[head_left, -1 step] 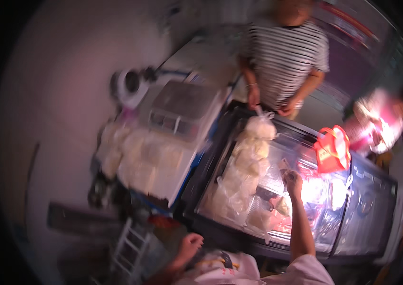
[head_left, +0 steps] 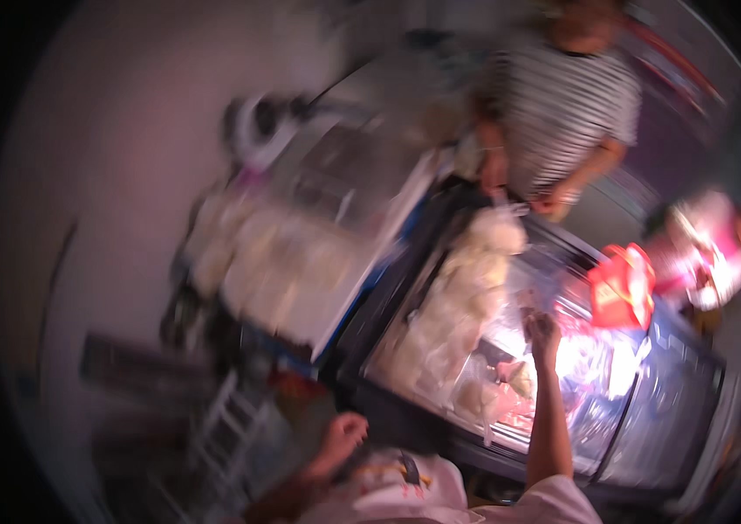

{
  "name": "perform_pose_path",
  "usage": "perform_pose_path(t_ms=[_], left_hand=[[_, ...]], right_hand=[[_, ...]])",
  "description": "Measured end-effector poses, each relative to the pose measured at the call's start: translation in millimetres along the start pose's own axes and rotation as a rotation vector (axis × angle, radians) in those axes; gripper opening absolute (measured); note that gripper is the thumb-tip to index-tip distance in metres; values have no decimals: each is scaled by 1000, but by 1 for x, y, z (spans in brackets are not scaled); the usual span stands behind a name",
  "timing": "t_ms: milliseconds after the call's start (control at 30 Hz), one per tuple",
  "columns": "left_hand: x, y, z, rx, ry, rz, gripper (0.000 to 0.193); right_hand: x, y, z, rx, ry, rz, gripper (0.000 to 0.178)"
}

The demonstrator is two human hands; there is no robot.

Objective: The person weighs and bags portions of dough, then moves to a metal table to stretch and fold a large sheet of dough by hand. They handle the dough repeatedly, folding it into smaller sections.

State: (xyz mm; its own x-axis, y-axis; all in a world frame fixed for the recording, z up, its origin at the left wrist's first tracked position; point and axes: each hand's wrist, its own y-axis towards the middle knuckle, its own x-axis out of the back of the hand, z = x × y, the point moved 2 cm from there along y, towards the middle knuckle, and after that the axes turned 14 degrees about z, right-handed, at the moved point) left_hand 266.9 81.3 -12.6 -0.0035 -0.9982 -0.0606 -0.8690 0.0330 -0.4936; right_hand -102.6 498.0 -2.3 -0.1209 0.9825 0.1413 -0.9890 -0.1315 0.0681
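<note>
My right hand (head_left: 543, 334) reaches out over the glass-topped chest freezer (head_left: 414, 419). Its fingers are pinched together at a small thin brownish piece (head_left: 528, 301), too blurred to name. Close to my body, at the freezer's near left corner, my left hand (head_left: 346, 431) is loosely curled, and nothing shows in it. Clear bags of pale, lumpy goods (head_left: 453, 323) lie in a row along the freezer's left part. Pinkish packages (head_left: 514, 406) and a small pale green and pink item (head_left: 517, 375) are near my right forearm. A red bag (head_left: 622, 288) stands on the far right part.
Across the freezer a person in a striped shirt (head_left: 567, 113) has both hands at the tied top of a bag. Another person in pink (head_left: 702, 249) is at the right. Left stand a table with pale bagged goods (head_left: 283, 271), a clear-lidded box (head_left: 353, 175) and a white rack (head_left: 226, 428).
The view has turned slightly, so the far side of the scene sits further right and the picture is more smeared. My two hands keep nearly the same poses.
</note>
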Motion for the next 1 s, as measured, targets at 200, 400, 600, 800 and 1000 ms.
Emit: perform_pose_path(t_ms=[200, 400, 600, 800, 1000], left_hand=[[47, -14, -33, -85, 107, -197, 16], [156, -52, 1, 41, -98, -354, 13], [409, -32, 53, 197, 83, -771, 19], [706, 27, 92, 183, 554, -1087, 33], [801, 116, 103, 533, 503, -896, 76]], right_hand=[[-189, -26, 120, 17, -182, 362, 28], [-448, -43, 175, 12, -374, 796, 21], [-634, -45, 149, 471, -534, 1289, 7], [-661, -66, 71, 647, -1031, 1614, 9], [-665, -68, 57, 884, -981, 1510, 21]])
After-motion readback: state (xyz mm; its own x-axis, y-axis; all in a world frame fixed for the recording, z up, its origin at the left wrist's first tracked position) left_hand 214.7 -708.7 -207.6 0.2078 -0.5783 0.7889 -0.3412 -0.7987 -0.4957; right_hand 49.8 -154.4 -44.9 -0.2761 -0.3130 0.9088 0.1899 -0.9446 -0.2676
